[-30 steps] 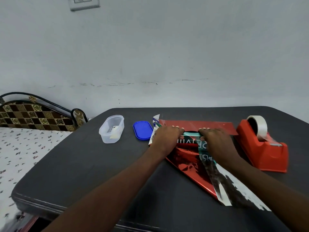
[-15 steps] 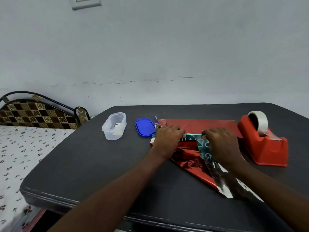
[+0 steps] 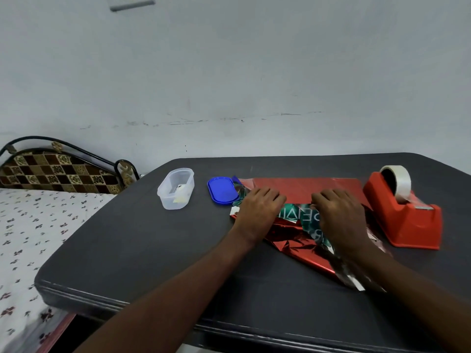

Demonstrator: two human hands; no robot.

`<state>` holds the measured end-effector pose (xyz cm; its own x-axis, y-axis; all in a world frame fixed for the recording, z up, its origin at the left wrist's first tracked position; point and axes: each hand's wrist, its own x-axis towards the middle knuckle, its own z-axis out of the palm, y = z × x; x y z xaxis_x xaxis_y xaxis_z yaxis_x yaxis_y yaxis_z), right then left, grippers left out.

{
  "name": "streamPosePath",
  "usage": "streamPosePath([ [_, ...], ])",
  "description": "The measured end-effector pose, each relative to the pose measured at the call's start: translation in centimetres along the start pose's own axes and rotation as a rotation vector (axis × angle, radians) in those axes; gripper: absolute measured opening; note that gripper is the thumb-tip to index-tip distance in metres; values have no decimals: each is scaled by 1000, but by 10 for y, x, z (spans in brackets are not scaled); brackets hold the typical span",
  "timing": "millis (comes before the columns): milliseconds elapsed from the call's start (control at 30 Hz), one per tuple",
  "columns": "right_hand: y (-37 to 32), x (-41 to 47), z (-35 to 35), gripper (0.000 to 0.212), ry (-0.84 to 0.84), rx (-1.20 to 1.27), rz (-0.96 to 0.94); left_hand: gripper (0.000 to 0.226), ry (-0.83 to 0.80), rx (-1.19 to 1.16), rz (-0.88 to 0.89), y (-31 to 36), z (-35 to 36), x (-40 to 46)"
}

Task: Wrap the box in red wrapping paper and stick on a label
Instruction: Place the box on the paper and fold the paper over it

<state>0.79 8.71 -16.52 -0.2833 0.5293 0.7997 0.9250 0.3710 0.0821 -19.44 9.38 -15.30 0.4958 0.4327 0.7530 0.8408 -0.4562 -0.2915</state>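
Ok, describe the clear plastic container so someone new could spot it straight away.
Start at the dark table and look to its far left part. The clear plastic container stands there open, left of its blue lid. It is the only see-through thing there, with small items inside.

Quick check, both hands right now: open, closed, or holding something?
Left hand: open, flat on the box.
Right hand: fingers curled at the red wrapping paper; grip cannot be told.
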Motion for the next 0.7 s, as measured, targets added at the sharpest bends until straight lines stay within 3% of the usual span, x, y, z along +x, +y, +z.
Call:
streamPosePath([
  [233, 2, -1, 2, 20, -40, 40, 11, 13, 18, 28, 35, -3, 3, -5],
  [400, -2, 2, -3, 13, -16, 137, 116, 24, 25, 47, 57, -8, 4, -12],
  [700, -3, 9, -4, 12, -91, 186, 210, 9, -49, 23, 45, -16, -7, -17],
])
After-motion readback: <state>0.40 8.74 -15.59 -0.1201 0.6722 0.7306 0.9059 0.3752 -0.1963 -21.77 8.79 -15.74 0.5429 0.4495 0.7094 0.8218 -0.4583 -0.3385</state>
